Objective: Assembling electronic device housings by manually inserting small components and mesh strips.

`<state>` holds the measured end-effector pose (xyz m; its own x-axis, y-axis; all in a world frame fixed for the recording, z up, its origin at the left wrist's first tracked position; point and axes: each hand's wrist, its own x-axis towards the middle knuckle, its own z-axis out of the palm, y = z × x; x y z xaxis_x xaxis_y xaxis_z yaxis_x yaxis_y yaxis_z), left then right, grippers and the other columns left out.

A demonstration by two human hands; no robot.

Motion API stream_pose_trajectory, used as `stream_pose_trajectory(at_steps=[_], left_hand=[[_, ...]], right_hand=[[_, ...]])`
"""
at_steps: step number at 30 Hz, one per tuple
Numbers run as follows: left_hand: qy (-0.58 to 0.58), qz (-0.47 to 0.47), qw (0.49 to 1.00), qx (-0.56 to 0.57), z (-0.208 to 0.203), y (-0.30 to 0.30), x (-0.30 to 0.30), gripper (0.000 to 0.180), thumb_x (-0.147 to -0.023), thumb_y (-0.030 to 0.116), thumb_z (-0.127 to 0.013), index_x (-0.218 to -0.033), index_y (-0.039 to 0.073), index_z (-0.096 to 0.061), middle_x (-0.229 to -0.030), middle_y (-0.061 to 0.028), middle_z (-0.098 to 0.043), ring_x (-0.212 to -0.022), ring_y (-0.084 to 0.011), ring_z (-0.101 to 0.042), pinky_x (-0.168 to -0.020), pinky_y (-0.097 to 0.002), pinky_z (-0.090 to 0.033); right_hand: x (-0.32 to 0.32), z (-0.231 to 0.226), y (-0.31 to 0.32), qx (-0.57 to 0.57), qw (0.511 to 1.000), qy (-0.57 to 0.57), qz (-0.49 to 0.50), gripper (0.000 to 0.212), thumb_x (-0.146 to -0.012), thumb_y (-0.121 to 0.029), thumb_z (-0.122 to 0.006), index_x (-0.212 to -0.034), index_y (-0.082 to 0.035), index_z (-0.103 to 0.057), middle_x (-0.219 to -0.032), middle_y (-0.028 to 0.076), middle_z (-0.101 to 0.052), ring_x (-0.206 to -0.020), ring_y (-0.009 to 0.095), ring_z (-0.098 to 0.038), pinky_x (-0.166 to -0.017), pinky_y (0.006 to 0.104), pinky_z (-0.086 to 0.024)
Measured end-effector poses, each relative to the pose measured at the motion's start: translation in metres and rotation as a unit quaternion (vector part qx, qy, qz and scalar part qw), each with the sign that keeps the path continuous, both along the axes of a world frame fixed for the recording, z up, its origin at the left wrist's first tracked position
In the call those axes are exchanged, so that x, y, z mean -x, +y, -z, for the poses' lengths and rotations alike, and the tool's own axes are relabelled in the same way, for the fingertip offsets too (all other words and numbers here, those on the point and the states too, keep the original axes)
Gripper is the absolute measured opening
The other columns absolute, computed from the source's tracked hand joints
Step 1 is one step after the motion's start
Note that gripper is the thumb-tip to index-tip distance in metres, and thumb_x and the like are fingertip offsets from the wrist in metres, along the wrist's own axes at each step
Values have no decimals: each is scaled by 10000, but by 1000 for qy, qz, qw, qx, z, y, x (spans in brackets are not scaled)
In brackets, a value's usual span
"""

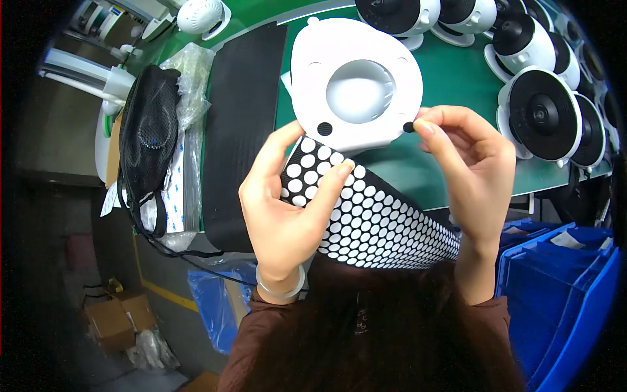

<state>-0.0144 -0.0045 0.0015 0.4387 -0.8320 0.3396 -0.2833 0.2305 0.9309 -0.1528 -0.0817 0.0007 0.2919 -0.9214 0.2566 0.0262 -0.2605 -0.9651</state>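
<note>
My left hand (294, 202) grips a black sheet of round white stickers (379, 219) by its upper left corner, thumb on top. The sheet slopes down to the right below my hands. My right hand (467, 157) pinches a small round black pad (409, 127) between thumb and forefinger, at the lower right edge of a white plastic base (307, 72). That base has a round hollow in its middle and lies on the green table. Another round black pad (324, 129) sits on its lower left part, close to my left fingers.
Several white and black round fan-like units (545, 114) stand at the right and back. A black mat (241, 130) lies left of the base, beside a black mesh bag (151, 124) and bubble wrap (192, 78). Blue bins (555, 281) stand at the lower right.
</note>
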Motion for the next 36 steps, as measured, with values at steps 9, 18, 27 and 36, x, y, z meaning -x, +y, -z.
stream_pose_trajectory(at_steps=[9,18,27,36], left_hand=[[-3,0,1000,-1,-2,-4,2,331,-654,-68,-595,-963,-73,-475,-819,-79,-572,-725,-83,-536,-635,-191,-435],[-4,1,1000,-4,-2,-3,2,312,-656,-67,-593,-947,-77,-481,-792,-78,-577,-696,-80,-540,-606,-185,-436],[-12,-4,1000,-3,0,-3,0,289,-662,-55,-594,-930,-75,-488,-776,-78,-581,-680,-76,-540,-588,-182,-434],[5,-3,1000,-7,-3,2,4,358,-664,-66,-585,-993,-71,-442,-758,-78,-579,-670,-76,-541,-581,-173,-431]], right_hand=[[-8,1,-2,34,998,2,50,71,-713,-11,-568,-751,49,-562,-699,74,-593,-643,97,-575,-596,193,-468],[-4,-1,1,-24,999,-32,7,72,-721,-17,-564,-740,52,-561,-703,70,-593,-653,94,-572,-609,188,-457],[-8,-3,4,36,998,18,39,66,-710,2,-568,-751,52,-557,-706,66,-586,-655,92,-568,-608,185,-455],[-5,-1,-3,7,999,20,28,97,-731,-1,-552,-726,15,-457,-682,83,-581,-663,98,-567,-593,181,-447]])
